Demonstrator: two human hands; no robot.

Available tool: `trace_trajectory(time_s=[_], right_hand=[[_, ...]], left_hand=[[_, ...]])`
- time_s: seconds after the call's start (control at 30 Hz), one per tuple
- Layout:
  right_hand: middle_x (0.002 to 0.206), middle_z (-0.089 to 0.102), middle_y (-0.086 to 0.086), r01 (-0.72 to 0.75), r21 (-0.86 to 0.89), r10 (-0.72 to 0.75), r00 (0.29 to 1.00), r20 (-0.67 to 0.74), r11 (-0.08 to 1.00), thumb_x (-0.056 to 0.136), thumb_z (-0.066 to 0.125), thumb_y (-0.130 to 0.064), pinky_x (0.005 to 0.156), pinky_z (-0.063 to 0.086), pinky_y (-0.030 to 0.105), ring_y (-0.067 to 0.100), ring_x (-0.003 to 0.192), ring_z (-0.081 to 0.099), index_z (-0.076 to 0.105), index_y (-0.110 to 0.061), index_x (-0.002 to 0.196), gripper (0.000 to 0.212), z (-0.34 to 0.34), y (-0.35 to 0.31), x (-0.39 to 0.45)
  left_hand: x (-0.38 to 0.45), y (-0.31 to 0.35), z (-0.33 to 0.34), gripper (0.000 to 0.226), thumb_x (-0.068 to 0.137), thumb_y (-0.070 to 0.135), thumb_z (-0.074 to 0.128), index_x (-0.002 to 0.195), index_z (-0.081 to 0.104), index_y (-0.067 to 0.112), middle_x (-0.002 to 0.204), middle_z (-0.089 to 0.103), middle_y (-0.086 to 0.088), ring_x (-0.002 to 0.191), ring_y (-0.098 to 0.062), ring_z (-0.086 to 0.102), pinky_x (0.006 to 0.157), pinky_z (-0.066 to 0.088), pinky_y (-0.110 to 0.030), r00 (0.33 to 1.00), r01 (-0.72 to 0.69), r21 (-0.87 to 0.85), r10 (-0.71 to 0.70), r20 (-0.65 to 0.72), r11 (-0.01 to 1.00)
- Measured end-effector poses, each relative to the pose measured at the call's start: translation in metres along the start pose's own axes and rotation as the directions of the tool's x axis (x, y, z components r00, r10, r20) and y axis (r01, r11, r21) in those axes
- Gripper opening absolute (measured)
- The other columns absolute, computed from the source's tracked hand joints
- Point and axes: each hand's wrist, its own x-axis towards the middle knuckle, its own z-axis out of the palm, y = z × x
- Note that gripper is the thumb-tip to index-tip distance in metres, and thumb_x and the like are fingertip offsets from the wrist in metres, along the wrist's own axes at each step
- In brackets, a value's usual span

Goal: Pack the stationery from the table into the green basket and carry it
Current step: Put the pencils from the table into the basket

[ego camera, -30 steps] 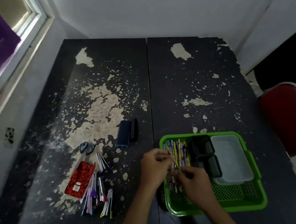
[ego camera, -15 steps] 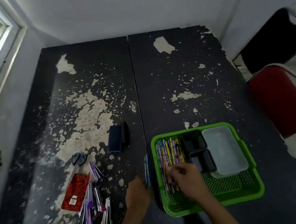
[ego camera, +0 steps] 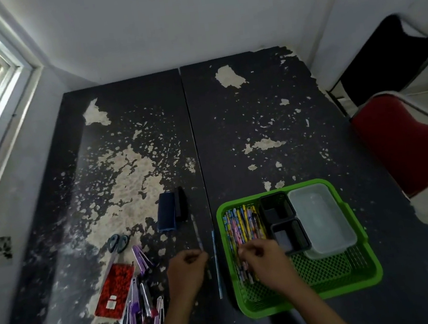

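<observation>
Green basket: perforated plastic, rectangular, on the peeling tabletop. Right hand grip pinches slim patterned pencils inside it. Left hand grip pinches one thin pencil just left of the basket.

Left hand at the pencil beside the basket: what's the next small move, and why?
Probably lift that pencil with the left hand, which pinches its near end, and lay it with the pencils in the green basket. It lies on the table, outside the basket.

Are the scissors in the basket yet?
No, the scissors lie on the table, left of the green basket, above the red notebook.
</observation>
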Motion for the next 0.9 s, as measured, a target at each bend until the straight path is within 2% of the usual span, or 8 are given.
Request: trace_trajectory(time_s=[0.13, 0.3, 0.4, 0.47, 0.57, 0.63, 0.77, 0.9], right_hand=[[0.061, 0.059, 0.005, 0.070, 0.058, -0.074, 0.995, 0.064, 0.996, 0.101, 0.058, -0.030, 0.055, 0.044, 0.026, 0.007, 0.053, 0.051, 0.069, -0.003, 0.079, 0.037, 0.002, -0.008, -0.001], [0.071, 0.068, 0.014, 0.121, 0.053, -0.122, 0.992, 0.012, 0.991, 0.097, 0.064, -0.025, 0.060, 0.050, 0.038, 0.023, 0.061, 0.061, 0.076, -0.012, 0.080, 0.025, 0.005, -0.004, 0.009], [0.062, 0.066, 0.010, 0.043, -0.044, -0.044, 0.999, -0.026, 0.998, 0.093, 0.067, -0.019, 0.056, 0.047, 0.032, 0.009, 0.051, 0.055, 0.072, -0.009, 0.069, 0.027, 0.006, 0.007, 0.017], [0.057, 0.063, 0.000, 0.000, -0.180, -0.006, 0.999, -0.033, 0.984, 0.094, 0.068, -0.023, 0.055, 0.046, 0.025, 0.001, 0.050, 0.053, 0.070, -0.016, 0.066, 0.029, 0.007, 0.012, 0.022], [0.066, 0.068, -0.004, 0.007, -0.351, -0.018, 0.999, -0.028, 0.936, 0.096, 0.066, -0.027, 0.058, 0.048, 0.022, 0.002, 0.055, 0.059, 0.074, -0.014, 0.077, 0.024, 0.008, 0.008, 0.028], [0.071, 0.072, 0.002, 0.028, -0.408, -0.040, 0.999, -0.020, 0.913, 0.096, 0.065, -0.026, 0.063, 0.053, 0.027, 0.008, 0.058, 0.063, 0.076, -0.011, 0.080, 0.025, 0.010, 0.003, 0.033], [0.069, 0.072, 0.000, 0.054, -0.415, -0.063, 0.998, -0.008, 0.908, 0.096, 0.063, -0.029, 0.069, 0.061, 0.038, 0.012, 0.060, 0.067, 0.076, -0.015, 0.082, 0.024, 0.010, 0.002, 0.031], [0.076, 0.072, -0.007, 0.086, -0.299, -0.089, 0.996, 0.005, 0.950, 0.095, 0.065, -0.031, 0.070, 0.058, 0.029, 0.002, 0.066, 0.064, 0.078, -0.022, 0.094, 0.016, -0.004, 0.004, 0.010]], left_hand=[[-0.012, 0.033, 0.001, 0.004, 0.081, 0.019, 0.078, 0.083, 0.075, 0.022, 0.079, 0.075, 0.006, 0.077, -0.009, 0.071, 0.068, 0.055, -0.023, 0.985, -0.084, -0.020, 0.086, 0.148, 0.996], [-0.037, 0.041, 0.018, 0.006, 0.081, 0.023, 0.078, 0.084, 0.073, 0.023, 0.079, 0.074, 0.009, 0.071, 0.003, 0.068, 0.063, 0.053, -0.016, 0.951, -0.170, 0.006, 0.162, 0.264, 0.985], [-0.038, 0.030, 0.024, 0.008, 0.082, 0.019, 0.077, 0.084, 0.071, 0.024, 0.080, 0.073, 0.008, 0.071, 0.001, 0.068, 0.063, 0.054, -0.017, 0.962, -0.151, 0.035, 0.139, 0.234, 0.988], [-0.034, 0.019, 0.021, 0.009, 0.086, 0.018, 0.074, 0.084, 0.069, 0.024, 0.082, 0.072, 0.008, 0.074, -0.004, 0.068, 0.067, 0.055, -0.022, 0.984, -0.119, 0.064, 0.109, 0.138, 0.991], [-0.023, -0.006, 0.015, 0.007, 0.089, 0.018, 0.069, 0.085, 0.065, 0.023, 0.086, 0.069, 0.008, 0.080, -0.009, 0.066, 0.072, 0.053, -0.026, 0.997, -0.070, 0.188, 0.065, 0.034, 0.980], [-0.019, -0.021, 0.016, 0.009, 0.086, 0.026, 0.068, 0.084, 0.061, 0.023, 0.084, 0.064, 0.006, 0.082, -0.015, 0.064, 0.075, 0.050, -0.029, 0.996, -0.044, 0.329, 0.014, 0.092, 0.943], [-0.025, -0.038, 0.023, 0.024, 0.086, 0.044, 0.067, 0.086, 0.054, 0.024, 0.095, 0.061, -0.001, 0.092, -0.024, 0.063, 0.076, 0.049, -0.032, 0.982, -0.013, 0.519, -0.086, 0.167, 0.855], [-0.030, -0.043, 0.030, 0.031, 0.088, 0.043, 0.063, 0.099, 0.063, 0.014, 0.109, 0.067, -0.009, 0.105, -0.030, 0.067, 0.084, 0.053, -0.035, 0.979, -0.101, 0.571, -0.020, 0.202, 0.815]])
